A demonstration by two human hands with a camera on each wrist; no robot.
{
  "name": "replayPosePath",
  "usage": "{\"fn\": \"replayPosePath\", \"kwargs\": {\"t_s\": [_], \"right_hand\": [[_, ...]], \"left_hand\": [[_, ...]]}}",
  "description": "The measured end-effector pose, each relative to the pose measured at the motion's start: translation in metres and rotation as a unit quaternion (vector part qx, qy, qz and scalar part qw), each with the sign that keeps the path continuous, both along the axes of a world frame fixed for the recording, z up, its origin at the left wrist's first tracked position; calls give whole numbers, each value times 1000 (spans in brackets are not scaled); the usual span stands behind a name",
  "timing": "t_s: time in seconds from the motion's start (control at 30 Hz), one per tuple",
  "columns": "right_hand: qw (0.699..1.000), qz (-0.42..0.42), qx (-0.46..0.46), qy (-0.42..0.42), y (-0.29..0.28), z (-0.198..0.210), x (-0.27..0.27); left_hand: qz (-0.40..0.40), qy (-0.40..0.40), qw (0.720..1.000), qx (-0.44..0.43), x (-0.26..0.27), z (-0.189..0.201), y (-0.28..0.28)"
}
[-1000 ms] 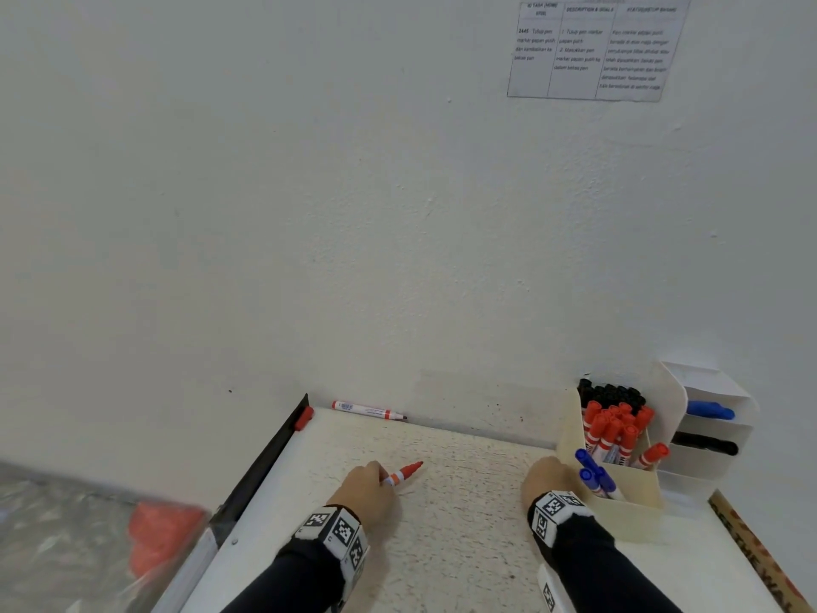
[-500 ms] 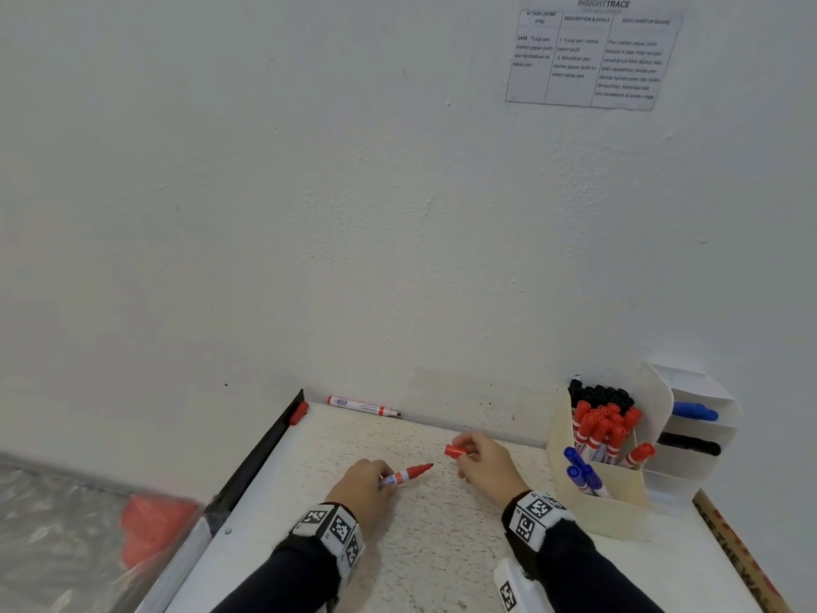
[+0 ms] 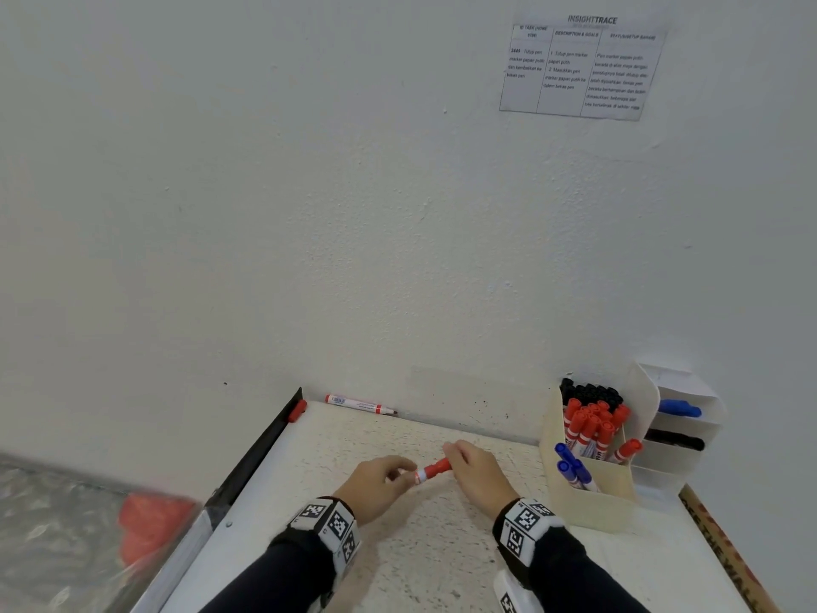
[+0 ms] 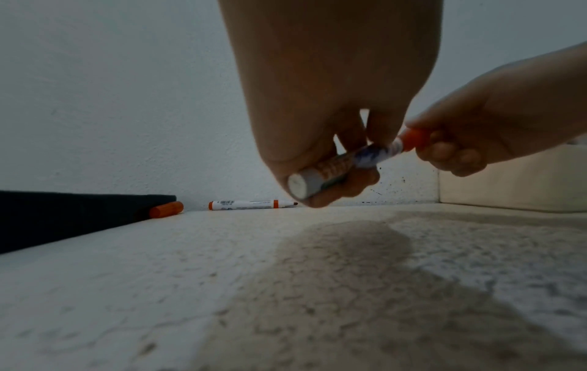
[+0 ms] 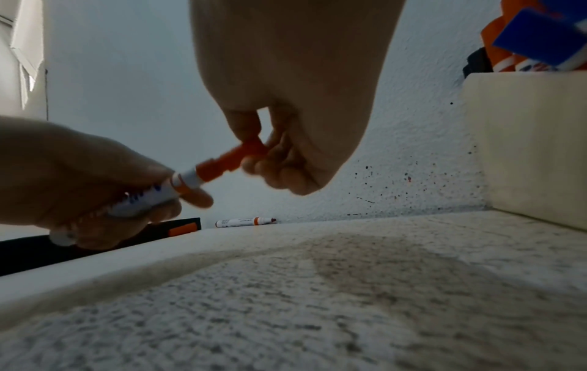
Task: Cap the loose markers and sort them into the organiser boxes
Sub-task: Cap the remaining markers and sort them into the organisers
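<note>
Beneath both sets of fingers lies the speckled white counter, and just right of the right hand stands the cream organiser box, holding black, red and blue markers upright (a tiered white box sits beyond it). The left hand has its fingers curled round the barrel of the red marker, while the right fingers pinch the red cap seated on its tip, above the counter. Well beyond the fingers, against the wall, lie an uncapped marker and, to its left, a loose red cap.
</note>
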State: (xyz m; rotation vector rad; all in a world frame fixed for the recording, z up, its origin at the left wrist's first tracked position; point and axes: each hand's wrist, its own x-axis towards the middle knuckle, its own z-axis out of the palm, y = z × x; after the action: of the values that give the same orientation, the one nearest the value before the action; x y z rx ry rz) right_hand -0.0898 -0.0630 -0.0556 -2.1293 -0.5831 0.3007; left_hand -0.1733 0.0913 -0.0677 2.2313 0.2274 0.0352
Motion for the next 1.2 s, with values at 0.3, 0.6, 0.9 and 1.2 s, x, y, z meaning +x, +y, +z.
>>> {"fn": "replayPosePath", "kwargs": {"t_s": [0.3, 0.6, 0.9, 1.2], "right_hand": [[998, -61, 3, -22, 7, 10, -3], [992, -48, 112, -38, 9, 28, 22], [983, -67, 137, -101, -5, 18, 52], [990, -55, 118, -60, -9, 9, 52]], "left_hand": [[-60, 46, 995, -58, 11, 17, -10], [-37, 45, 943, -327, 44, 19, -17], [-61, 106, 932, -341, 73, 23, -18], [-62, -28, 980, -185, 67, 13, -19]]}}
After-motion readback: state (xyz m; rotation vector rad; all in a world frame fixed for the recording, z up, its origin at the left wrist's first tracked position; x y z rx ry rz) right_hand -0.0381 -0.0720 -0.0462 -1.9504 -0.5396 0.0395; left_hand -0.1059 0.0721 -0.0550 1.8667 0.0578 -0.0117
